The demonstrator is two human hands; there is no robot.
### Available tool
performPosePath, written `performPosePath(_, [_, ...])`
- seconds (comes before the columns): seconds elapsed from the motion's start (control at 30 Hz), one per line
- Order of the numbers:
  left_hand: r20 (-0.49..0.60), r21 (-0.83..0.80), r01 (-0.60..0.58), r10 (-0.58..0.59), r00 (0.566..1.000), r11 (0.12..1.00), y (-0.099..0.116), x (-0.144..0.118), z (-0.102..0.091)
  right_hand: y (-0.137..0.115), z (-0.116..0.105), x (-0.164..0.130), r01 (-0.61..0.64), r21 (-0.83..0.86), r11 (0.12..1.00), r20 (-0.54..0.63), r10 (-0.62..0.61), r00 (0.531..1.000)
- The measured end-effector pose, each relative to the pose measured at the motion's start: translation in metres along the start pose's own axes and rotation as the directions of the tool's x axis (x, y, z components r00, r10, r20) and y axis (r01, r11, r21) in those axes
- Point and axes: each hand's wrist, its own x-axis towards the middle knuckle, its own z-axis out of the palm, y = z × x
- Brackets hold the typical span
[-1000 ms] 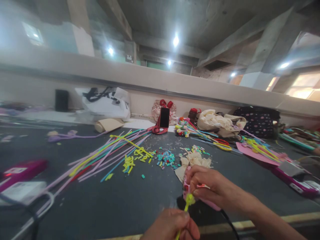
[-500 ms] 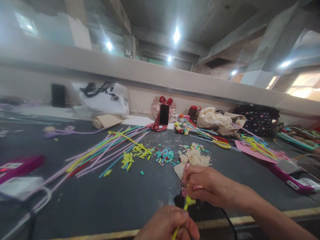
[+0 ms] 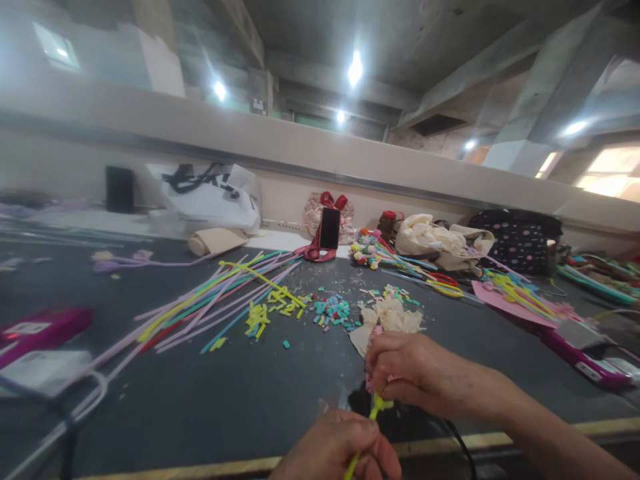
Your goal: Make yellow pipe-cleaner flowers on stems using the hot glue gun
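Note:
Near the table's front edge, my left hand [image 3: 340, 441] is closed around a thin yellow stem [image 3: 374, 412]. The stem slants up from my fingers and has small yellow leaf-like bits at its upper end. Directly above, my right hand [image 3: 407, 365] has its fingers pinched together at that upper end. Pink pieces [image 3: 370, 383] show beside and behind the right fingertips; exactly what the fingertips grip is hidden. Just beyond this hand lies a heap of cream petal-like pieces [image 3: 393, 315]. A dark object, partly covered, sits below the right hand.
Small blue-green cut bits [image 3: 333, 308] and yellow pieces [image 3: 257, 320] lie mid-table. Long coloured stems [image 3: 200, 300] spread to the left. Farther back are a phone [image 3: 329, 229], scissors [image 3: 445, 287] and a flower bunch [image 3: 367, 250]. Purple devices [image 3: 45, 330] flank both sides.
Both hands keep nearly the same place and grip on the yellow stem. My right fingers have shifted slightly around its top. The whole view has moved a little.

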Motion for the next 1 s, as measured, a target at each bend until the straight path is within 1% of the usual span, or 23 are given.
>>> performPosePath(0.17, [-0.003,0.020,-0.008,0.008,1.000,1.000,-0.002,0.000,-0.002,-0.001,-0.002,0.001,-0.002,-0.043,0.999,0.012,0.003,1.000])
performPosePath(0.23, [0.021,0.003,-0.005,0.005,1.000,1.000,-0.003,0.001,-0.003,-0.002,-0.002,0.002,-0.008,-0.066,0.998,0.010,0.008,1.000])
performPosePath(0.4, [0.024,-0.020,-0.041,0.041,0.999,0.999,-0.006,0.004,-0.004,-0.004,-0.001,0.003,-0.010,-0.089,0.996,-0.008,0.009,1.000])
performPosePath(0.57, [0.040,-0.007,-0.036,0.036,0.999,0.999,-0.006,0.003,-0.006,-0.004,0.000,0.004,-0.016,-0.125,0.992,0.006,0.017,1.000])
performPosePath(0.67, [0.027,-0.020,-0.033,0.034,0.999,0.999,-0.008,0.004,-0.007,-0.004,0.001,0.004,-0.021,-0.145,0.989,0.012,0.023,1.000])
performPosePath(0.87, [0.057,-0.053,-0.075,0.078,0.995,0.996,-0.012,0.004,-0.008,-0.002,0.002,0.004,0.009,-0.078,0.997,-0.034,-0.012,0.999])
performPosePath(1.0, [0.026,-0.016,-0.091,0.091,0.995,0.996,-0.009,0.004,-0.009,-0.001,-0.001,0.000,-0.023,-0.016,1.000,-0.069,0.022,0.997])
